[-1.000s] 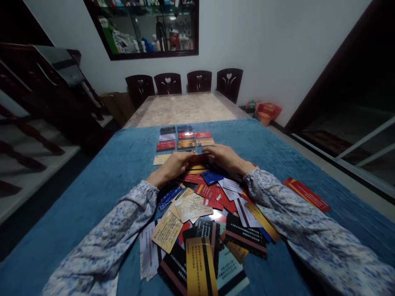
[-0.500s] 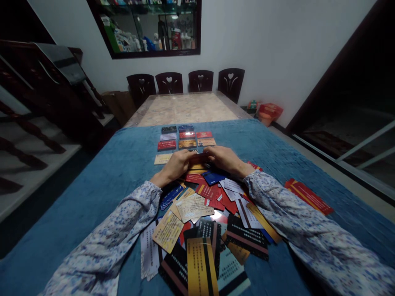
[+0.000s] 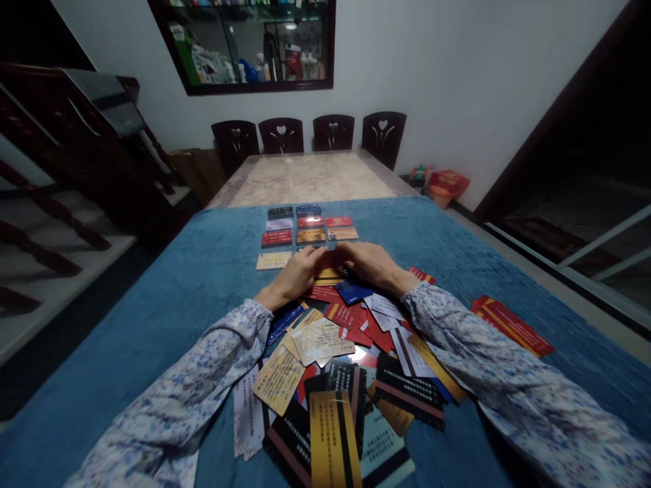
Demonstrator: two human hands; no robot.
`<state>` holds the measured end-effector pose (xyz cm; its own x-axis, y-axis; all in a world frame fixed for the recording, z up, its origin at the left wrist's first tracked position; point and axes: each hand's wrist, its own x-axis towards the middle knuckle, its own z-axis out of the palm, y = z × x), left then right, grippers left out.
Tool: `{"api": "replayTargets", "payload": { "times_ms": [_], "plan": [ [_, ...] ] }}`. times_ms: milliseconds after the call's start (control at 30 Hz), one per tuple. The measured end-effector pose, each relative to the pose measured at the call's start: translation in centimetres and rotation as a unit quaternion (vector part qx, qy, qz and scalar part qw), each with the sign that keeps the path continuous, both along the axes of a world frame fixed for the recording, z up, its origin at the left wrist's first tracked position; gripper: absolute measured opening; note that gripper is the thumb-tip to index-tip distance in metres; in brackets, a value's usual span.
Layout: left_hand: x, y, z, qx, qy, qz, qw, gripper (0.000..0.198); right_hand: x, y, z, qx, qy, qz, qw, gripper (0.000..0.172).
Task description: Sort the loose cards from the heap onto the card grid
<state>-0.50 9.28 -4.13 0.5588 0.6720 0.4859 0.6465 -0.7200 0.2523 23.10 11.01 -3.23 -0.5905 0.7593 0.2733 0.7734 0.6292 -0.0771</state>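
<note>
Loose heap of mixed rectangular plastic cards (image 3: 350,332) on a soft blue cloth (image 3: 213,271). Heap's near end: a gold card w/ dark stripe (image 3: 330,434) lies over black cards w/ brownish stripes (image 3: 407,392); a pale teal card w/ dark stripe (image 3: 384,447) sticks out near right. Heap's middle: a cream card w/ printing (image 3: 324,342). Sleeves, white w/ blue floral print (image 3: 224,346), run along both sides of the heap. Right of the heap, well apart: overlapping red cards w/ gold stripe (image 3: 513,327). Over the heap's far end: L hand (image 3: 293,276) & R hand (image 3: 373,266), fingers curled in, nearly closed on a thin dark-red card (image 3: 334,259) b/w them; can't tell if it's 1 or several. Just beyond the heap: small multicoloured card stacks in rows (image 3: 310,236). Farther beyond: pale stone-look tabletop (image 3: 315,177), then 4 dark-wood chairs w/ heart cut-outs (image 3: 323,137) & a dark-framed glass wall cabinet (image 3: 264,89).
</note>
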Motion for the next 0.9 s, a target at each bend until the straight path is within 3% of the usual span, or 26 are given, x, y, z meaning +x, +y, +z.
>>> {"api": "replayTargets", "payload": {
  "times_ms": [367,900],
  "plan": [
    [-0.27,0.03,0.27,0.017,-0.019,-0.002,1.000,0.059,-0.22,-0.06,-0.16,0.096,-0.001,0.029,0.995,0.048],
    [0.08,-0.19,0.48,0.068,0.046,0.017,0.996,0.064,0.14,0.08,-0.61,0.232,0.050,0.035,0.971,0.029]
  ]
}}
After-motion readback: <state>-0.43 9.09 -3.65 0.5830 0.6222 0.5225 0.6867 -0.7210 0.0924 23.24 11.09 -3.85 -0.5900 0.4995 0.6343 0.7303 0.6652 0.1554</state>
